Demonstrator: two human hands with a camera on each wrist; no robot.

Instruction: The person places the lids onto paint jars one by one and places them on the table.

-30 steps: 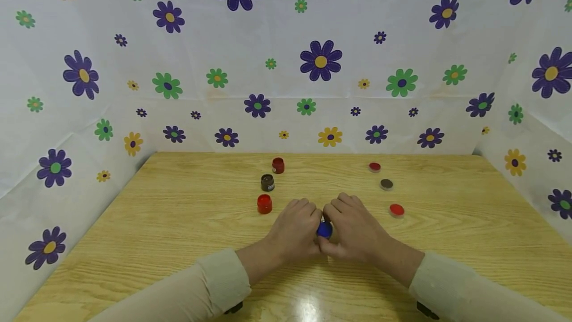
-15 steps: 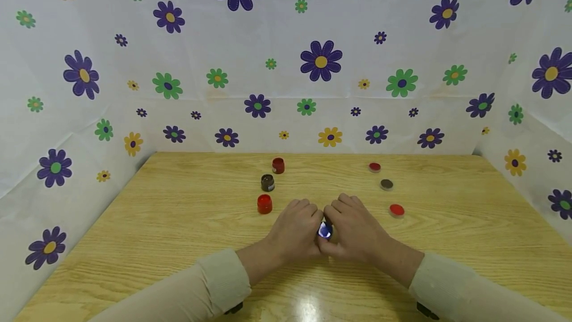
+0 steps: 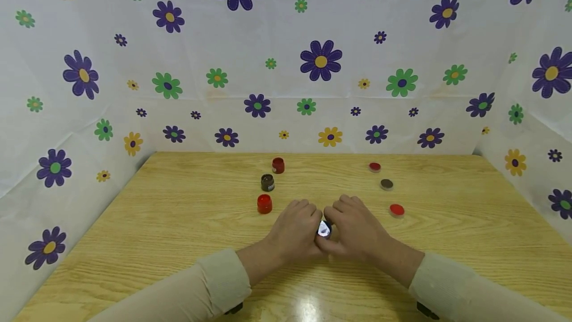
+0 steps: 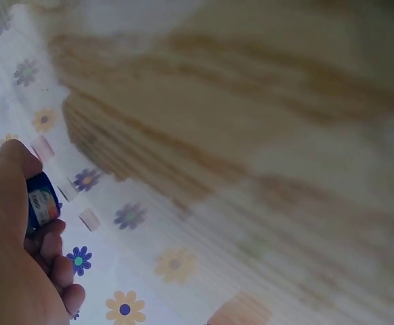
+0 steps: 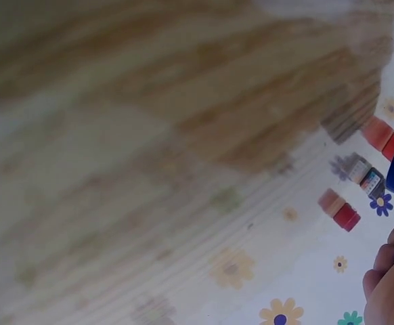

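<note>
Left hand (image 3: 292, 227), right hand (image 3: 359, 227): fingers (image 4: 61, 269) pinch blue jar (image 4: 43, 204); if either grip slips, we could drop it.

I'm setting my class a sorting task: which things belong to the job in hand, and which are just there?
Job in hand:
blue jar, held
likely also the open jars: red jar, brown jar, maroon jar
likely too: red lid, brown lid, maroon lid

Just there:
wooden table
flowered backdrop
</note>
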